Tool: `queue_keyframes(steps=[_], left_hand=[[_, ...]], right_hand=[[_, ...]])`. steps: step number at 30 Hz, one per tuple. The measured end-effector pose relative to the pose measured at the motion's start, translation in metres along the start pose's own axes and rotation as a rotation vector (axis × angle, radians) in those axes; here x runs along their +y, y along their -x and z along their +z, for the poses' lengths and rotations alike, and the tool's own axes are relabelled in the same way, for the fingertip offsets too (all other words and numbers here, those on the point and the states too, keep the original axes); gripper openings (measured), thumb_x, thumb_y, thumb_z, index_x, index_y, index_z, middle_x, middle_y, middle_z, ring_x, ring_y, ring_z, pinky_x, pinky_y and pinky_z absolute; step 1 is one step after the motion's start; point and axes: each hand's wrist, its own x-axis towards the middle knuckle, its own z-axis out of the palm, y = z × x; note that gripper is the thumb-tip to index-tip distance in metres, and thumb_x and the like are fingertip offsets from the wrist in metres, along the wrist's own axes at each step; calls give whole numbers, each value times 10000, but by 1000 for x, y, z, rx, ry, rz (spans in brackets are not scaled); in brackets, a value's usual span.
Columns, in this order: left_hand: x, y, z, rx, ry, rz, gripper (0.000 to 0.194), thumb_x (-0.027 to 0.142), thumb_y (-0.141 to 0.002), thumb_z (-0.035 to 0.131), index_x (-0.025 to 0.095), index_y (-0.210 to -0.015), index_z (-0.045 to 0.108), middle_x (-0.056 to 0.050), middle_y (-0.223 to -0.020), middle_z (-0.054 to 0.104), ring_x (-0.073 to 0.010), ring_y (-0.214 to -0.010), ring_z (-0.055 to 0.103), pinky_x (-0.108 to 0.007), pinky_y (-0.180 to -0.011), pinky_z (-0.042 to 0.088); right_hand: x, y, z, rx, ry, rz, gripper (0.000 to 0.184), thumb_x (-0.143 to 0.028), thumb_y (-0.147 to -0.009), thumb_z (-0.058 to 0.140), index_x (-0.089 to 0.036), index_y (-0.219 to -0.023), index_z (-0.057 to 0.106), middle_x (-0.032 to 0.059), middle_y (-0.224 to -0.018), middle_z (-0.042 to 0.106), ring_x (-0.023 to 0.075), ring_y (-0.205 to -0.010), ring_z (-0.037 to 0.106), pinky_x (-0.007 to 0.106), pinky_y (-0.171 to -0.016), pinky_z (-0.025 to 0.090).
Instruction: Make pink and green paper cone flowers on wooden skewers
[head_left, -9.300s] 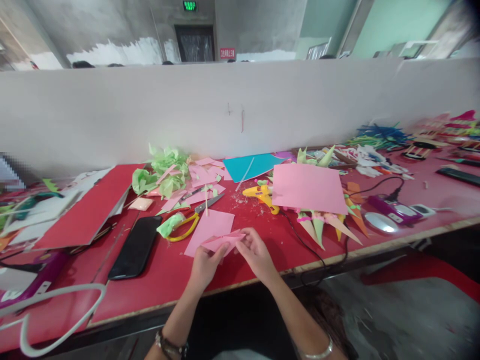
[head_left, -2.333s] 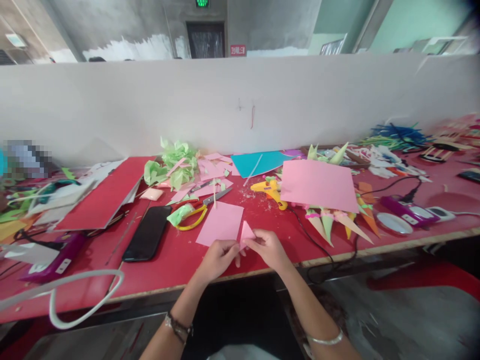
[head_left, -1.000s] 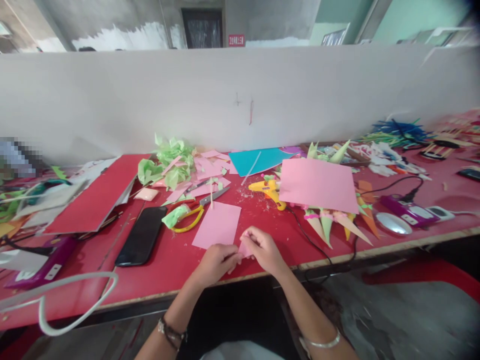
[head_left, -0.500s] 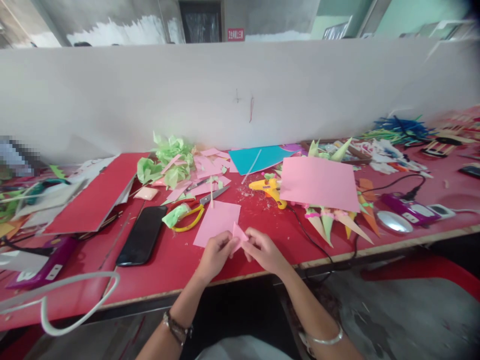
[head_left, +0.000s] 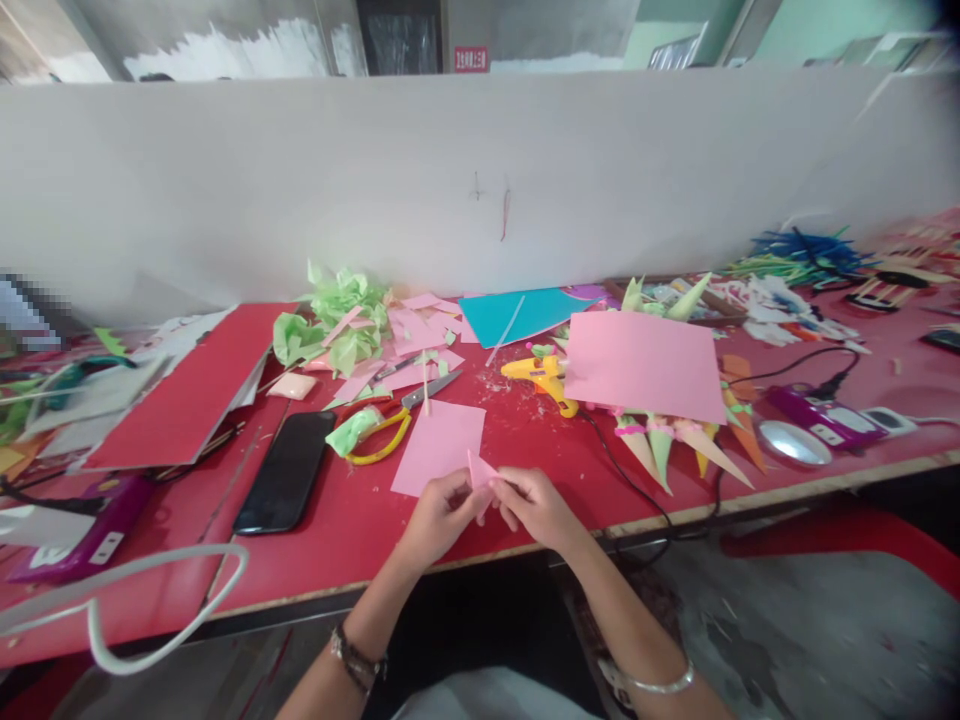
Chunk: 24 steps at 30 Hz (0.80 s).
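Hands: left hand (head_left: 441,515) and right hand (head_left: 536,508) nearly closed, folded pink paper (head_left: 481,468) pinched between fingertips
Edge: table's front, just beneath

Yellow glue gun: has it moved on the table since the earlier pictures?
No. The yellow glue gun still lies just on the near side of the teal sheet; only the camera view has shifted.
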Motion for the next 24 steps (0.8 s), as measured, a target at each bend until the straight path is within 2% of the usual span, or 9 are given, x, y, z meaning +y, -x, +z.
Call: queue_keyframes(steps=[3,9,13,18,19,21,22,24], left_hand=[[-1,1,0,-25,-25,-5,240,349,-818,441,133,-764,530,20,-579,536,-90,-553,475,-204,-555,363],[-6,4,-1,26,-76,-34,243,358,-828,408,157,-696,443,75,-455,407,-62,-427,372,-181,-446,294],[-6,6,0,52,-96,-83,277,388,-819,410,182,-639,368,99,-378,368,-54,-354,350,-169,-402,270],[-5,9,-2,110,-111,-107,343,417,-841,337,181,-599,396,90,-311,366,-61,-294,351,-177,-400,296],[-5,10,-4,151,-111,-107,359,418,-848,317,179,-596,411,85,-308,376,-64,-296,358,-180,-416,313],[-5,13,-11,269,-128,-102,372,408,-857,296,179,-596,427,75,-319,395,-72,-325,387,-186,-462,341],[-5,15,-16,323,-149,-102,374,403,-859,296,179,-590,428,69,-335,409,-77,-352,406,-188,-484,346],[-5,20,-27,372,-208,-112,387,397,-860,299,178,-568,426,50,-391,448,-88,-416,447,-192,-511,347]], right_hand=[[0,0,1,16,7,5,337,-372,-843,392,-181,-567,420,-53,-419,440,75,-410,417,194,-465,324],[-2,-1,2,-21,74,-16,358,-380,-858,358,-178,-572,435,-30,-479,515,83,-453,461,201,-511,353],[1,-2,4,-51,19,4,383,-402,-868,320,-176,-592,458,-25,-455,514,85,-433,466,196,-483,363],[3,-2,6,79,68,-27,369,-388,-869,330,-171,-653,537,-21,-463,507,94,-442,486,210,-497,395],[2,-3,6,126,118,-61,342,-376,-864,346,-174,-686,556,-8,-516,542,105,-497,519,222,-539,418],[-1,-6,7,189,276,-153,249,-350,-843,398,-188,-846,588,39,-747,624,148,-730,578,270,-698,448],[-2,-7,8,186,382,-200,246,-343,-826,429,-201,-965,574,62,-910,624,175,-886,559,306,-796,431],[-4,-11,11,90,596,-266,405,-360,-793,479,-223,-1173,473,82,-1188,516,216,-1134,420,371,-949,336]])
